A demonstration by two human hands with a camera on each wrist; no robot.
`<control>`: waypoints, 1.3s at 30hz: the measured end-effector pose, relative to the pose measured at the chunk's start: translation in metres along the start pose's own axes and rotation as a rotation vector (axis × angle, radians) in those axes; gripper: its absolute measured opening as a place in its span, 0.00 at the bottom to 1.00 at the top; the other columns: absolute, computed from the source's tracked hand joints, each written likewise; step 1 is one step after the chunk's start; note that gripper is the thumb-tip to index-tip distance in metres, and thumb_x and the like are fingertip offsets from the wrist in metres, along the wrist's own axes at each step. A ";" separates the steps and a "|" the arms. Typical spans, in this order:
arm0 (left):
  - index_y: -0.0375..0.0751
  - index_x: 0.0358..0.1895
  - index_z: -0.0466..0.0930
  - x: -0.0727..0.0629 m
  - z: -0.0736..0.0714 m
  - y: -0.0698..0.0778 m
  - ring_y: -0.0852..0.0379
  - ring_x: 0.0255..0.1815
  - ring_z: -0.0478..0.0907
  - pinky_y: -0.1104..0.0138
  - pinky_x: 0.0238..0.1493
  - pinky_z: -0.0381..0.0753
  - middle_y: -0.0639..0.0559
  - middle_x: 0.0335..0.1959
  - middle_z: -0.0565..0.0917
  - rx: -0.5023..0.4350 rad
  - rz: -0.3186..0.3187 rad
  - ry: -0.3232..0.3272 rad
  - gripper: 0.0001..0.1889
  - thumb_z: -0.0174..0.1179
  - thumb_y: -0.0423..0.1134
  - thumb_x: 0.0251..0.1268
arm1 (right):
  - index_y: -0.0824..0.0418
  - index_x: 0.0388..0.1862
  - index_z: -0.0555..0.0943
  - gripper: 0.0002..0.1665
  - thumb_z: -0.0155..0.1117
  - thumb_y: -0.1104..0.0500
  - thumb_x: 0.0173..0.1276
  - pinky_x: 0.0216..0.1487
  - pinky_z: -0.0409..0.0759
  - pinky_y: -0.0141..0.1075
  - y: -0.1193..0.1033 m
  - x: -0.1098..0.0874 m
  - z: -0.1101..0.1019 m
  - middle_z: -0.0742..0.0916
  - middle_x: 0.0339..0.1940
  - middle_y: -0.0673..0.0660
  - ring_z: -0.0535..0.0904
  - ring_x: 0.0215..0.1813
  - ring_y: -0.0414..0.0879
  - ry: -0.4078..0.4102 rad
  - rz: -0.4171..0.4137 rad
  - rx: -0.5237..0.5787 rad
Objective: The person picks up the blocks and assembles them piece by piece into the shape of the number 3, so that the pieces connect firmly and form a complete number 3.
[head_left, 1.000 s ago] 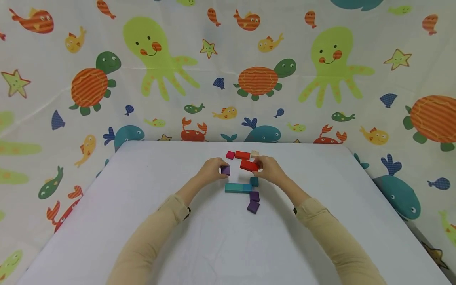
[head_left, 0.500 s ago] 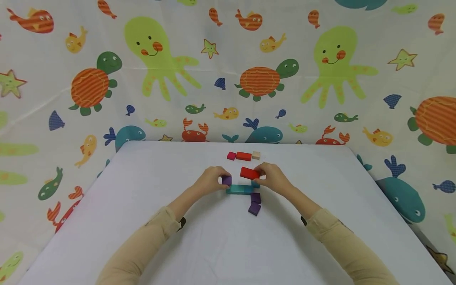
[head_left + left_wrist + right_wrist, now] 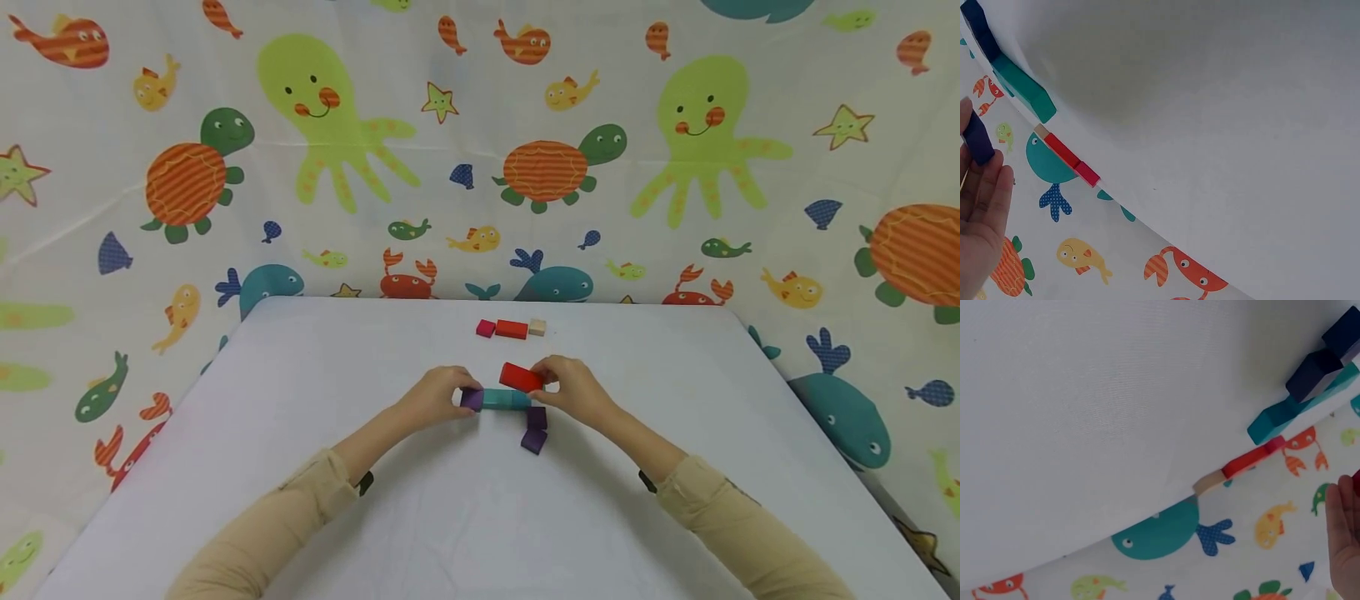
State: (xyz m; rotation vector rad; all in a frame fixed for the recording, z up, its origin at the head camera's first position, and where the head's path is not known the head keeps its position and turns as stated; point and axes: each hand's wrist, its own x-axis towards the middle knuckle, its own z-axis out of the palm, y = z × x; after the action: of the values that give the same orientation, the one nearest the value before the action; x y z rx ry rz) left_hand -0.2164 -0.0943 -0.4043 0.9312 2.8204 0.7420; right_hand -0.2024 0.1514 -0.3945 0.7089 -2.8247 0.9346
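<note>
And here, taking the long teal block (image 3: pixel 497 399) as the clock's centre with twelve toward the patterned backdrop (image 3: pixel 480 150), the left hand (image 3: pixel 435 398) is in at nine o'clock, thumb and fingertips pinching a purple block (image 3: pixel 472 400) right by the teal end; whether the two touch, I can't tell. Over at three o'clock, the right hand (image 3: pixel 573 388)! Thumb and fingers are pinching the near end of a red block (image 3: pixel 519 377), which hangs slanted toward one to two o'clock, its free end pointing toward the backdrop. A bluer teal cube (image 3: pixel 521 401) sits against the long one at three. Look to four and five: two dark purple blocks (image 3: pixel 536 418), neighbours, the nearer one turned askew. Well apart, around twelve to one, a row: pink block (image 3: pixel 486 328), second red block (image 3: pixel 512 330), beige block (image 3: pixel 537 327), all on the white table (image 3: pixel 480 517).
</note>
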 end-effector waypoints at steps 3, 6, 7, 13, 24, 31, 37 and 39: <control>0.40 0.48 0.83 -0.004 -0.002 0.001 0.55 0.45 0.77 0.61 0.50 0.80 0.49 0.43 0.84 0.003 0.005 -0.018 0.18 0.70 0.37 0.51 | 0.67 0.47 0.80 0.21 0.72 0.62 0.55 0.49 0.82 0.45 -0.001 -0.003 0.001 0.86 0.42 0.60 0.82 0.43 0.50 -0.005 0.004 0.003; 0.40 0.48 0.83 -0.008 -0.004 0.002 0.55 0.45 0.77 0.61 0.49 0.80 0.49 0.43 0.84 0.015 0.001 -0.039 0.18 0.70 0.37 0.51 | 0.66 0.48 0.81 0.21 0.73 0.61 0.55 0.49 0.82 0.45 -0.003 -0.006 0.002 0.85 0.42 0.59 0.81 0.45 0.51 -0.023 0.007 -0.007; 0.40 0.48 0.83 -0.010 -0.005 0.003 0.55 0.45 0.77 0.61 0.49 0.80 0.50 0.43 0.84 0.021 -0.002 -0.046 0.18 0.70 0.37 0.51 | 0.65 0.47 0.81 0.21 0.73 0.60 0.55 0.49 0.82 0.44 -0.003 -0.006 0.003 0.85 0.42 0.58 0.80 0.45 0.50 -0.030 0.003 -0.016; 0.40 0.49 0.83 -0.017 -0.002 0.003 0.54 0.46 0.76 0.61 0.48 0.80 0.49 0.44 0.83 0.027 -0.003 -0.084 0.19 0.70 0.38 0.52 | 0.65 0.45 0.82 0.19 0.73 0.60 0.54 0.45 0.83 0.41 -0.007 -0.011 0.007 0.83 0.38 0.56 0.78 0.42 0.48 -0.067 -0.005 -0.037; 0.39 0.48 0.83 -0.027 0.003 0.002 0.56 0.42 0.77 0.62 0.47 0.80 0.49 0.42 0.84 0.047 0.044 -0.097 0.18 0.70 0.37 0.52 | 0.65 0.46 0.82 0.19 0.72 0.60 0.55 0.43 0.83 0.40 -0.014 -0.017 0.017 0.83 0.38 0.55 0.78 0.42 0.48 -0.140 0.002 -0.028; 0.39 0.47 0.84 -0.033 0.004 0.000 0.56 0.42 0.77 0.63 0.46 0.81 0.50 0.41 0.84 0.050 0.061 -0.100 0.17 0.70 0.36 0.51 | 0.65 0.46 0.82 0.19 0.72 0.59 0.55 0.42 0.81 0.35 -0.015 -0.020 0.022 0.84 0.37 0.54 0.76 0.40 0.46 -0.170 -0.057 -0.076; 0.38 0.45 0.84 -0.036 0.005 -0.003 0.58 0.40 0.77 0.64 0.46 0.80 0.50 0.39 0.83 0.054 0.082 -0.076 0.16 0.70 0.35 0.50 | 0.63 0.46 0.83 0.19 0.73 0.58 0.55 0.44 0.81 0.34 -0.016 -0.020 0.026 0.85 0.39 0.54 0.75 0.42 0.42 -0.201 -0.066 -0.102; 0.38 0.45 0.84 -0.037 0.005 -0.003 0.58 0.40 0.77 0.64 0.46 0.81 0.50 0.39 0.83 0.050 0.076 -0.075 0.16 0.70 0.35 0.50 | 0.63 0.46 0.83 0.19 0.73 0.58 0.55 0.45 0.81 0.35 -0.017 -0.020 0.028 0.85 0.40 0.54 0.75 0.43 0.43 -0.215 -0.069 -0.099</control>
State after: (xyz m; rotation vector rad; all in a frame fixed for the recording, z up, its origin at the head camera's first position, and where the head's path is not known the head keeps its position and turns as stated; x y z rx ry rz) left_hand -0.1867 -0.1159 -0.4130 1.0568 2.7642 0.6339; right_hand -0.1751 0.1316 -0.4121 0.9394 -2.9816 0.7439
